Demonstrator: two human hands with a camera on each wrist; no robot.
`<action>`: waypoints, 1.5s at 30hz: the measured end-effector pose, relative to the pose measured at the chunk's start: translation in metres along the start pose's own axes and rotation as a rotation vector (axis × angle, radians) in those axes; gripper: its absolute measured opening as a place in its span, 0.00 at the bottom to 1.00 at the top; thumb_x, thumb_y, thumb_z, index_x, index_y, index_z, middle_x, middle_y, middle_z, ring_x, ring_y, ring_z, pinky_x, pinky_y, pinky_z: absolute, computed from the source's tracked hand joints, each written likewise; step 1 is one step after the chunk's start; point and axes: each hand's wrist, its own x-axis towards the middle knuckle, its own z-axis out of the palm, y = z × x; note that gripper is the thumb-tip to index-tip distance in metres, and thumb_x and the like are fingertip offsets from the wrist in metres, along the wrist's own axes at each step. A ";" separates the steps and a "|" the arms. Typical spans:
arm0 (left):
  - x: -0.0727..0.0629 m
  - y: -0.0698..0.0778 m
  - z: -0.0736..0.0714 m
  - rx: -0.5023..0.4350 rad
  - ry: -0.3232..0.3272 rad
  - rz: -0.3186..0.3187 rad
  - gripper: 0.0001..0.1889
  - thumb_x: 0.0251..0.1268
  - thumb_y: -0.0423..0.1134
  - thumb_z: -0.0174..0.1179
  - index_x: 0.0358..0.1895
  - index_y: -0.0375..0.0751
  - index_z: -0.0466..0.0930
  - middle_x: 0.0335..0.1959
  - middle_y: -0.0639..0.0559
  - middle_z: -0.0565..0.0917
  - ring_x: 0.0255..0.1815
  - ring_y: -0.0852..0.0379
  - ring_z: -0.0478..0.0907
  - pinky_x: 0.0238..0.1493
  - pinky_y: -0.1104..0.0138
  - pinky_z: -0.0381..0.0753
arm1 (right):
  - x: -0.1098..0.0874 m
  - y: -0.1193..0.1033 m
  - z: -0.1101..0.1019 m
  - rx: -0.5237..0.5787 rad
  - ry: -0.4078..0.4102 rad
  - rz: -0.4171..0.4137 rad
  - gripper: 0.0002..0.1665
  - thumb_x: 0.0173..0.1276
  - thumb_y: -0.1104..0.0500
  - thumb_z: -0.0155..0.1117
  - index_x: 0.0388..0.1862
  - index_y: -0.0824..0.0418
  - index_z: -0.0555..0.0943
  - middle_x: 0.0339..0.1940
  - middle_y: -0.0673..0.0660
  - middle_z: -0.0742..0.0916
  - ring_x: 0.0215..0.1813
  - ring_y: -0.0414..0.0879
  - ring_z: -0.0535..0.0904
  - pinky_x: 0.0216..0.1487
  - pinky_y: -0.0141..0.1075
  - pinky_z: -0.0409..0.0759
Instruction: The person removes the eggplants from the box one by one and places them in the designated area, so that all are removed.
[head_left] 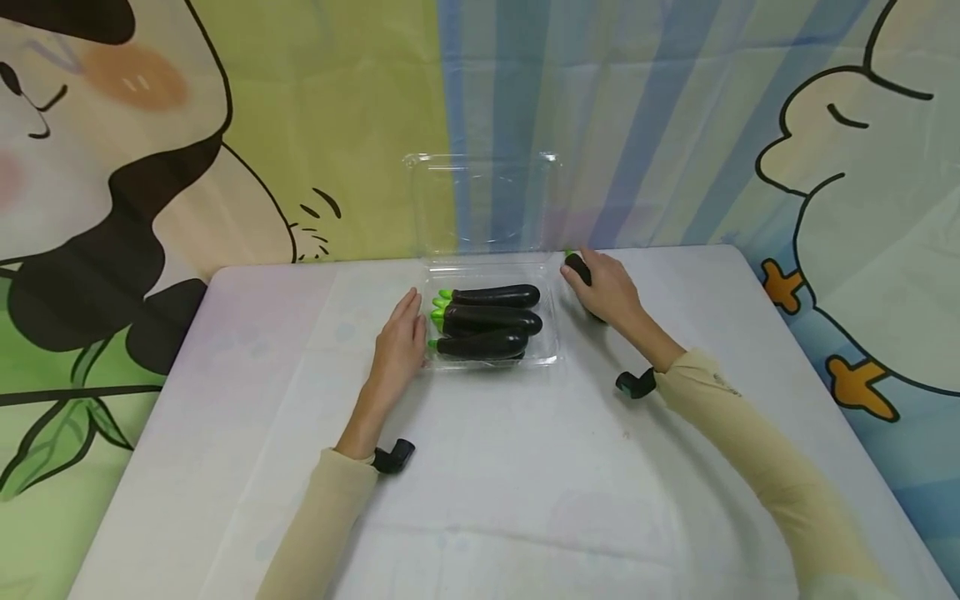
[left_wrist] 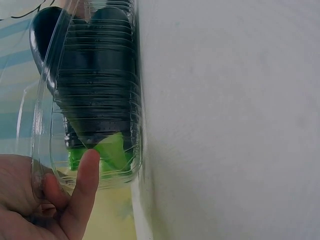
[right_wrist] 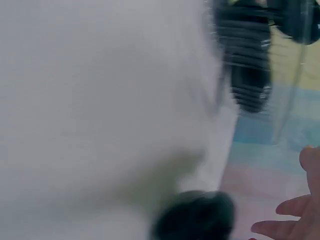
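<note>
In the head view, a clear plastic clamshell box (head_left: 553, 350) holds several dark eggplants (head_left: 491, 320) with green stem ends pointing left. Its lid (head_left: 483, 200) stands raised at the back. My left hand (head_left: 401, 342) lies along the box's left side, fingers fairly straight; in the left wrist view, one finger (left_wrist: 87, 180) touches the ribbed wall near the green stems. To the right of the box, my right hand (head_left: 609, 287) grips another eggplant (head_left: 577, 267), its stem end up and its middle hidden by the hand. The right wrist view shows a blurred dark end of this eggplant (right_wrist: 195, 217).
A white-covered table (head_left: 487, 492) lies beneath everything. Behind it hangs a printed cloth backdrop (head_left: 360, 108) with cartoon figures, close to the table's back edge. Small black devices (head_left: 393, 457) are strapped at both wrists.
</note>
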 end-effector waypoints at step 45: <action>0.001 0.000 0.000 0.024 -0.003 0.009 0.25 0.77 0.38 0.44 0.73 0.31 0.59 0.77 0.44 0.59 0.76 0.46 0.59 0.73 0.51 0.63 | 0.018 -0.113 0.028 0.033 -0.596 -0.465 0.31 0.72 0.49 0.58 0.72 0.53 0.69 0.71 0.61 0.73 0.71 0.57 0.70 0.71 0.51 0.69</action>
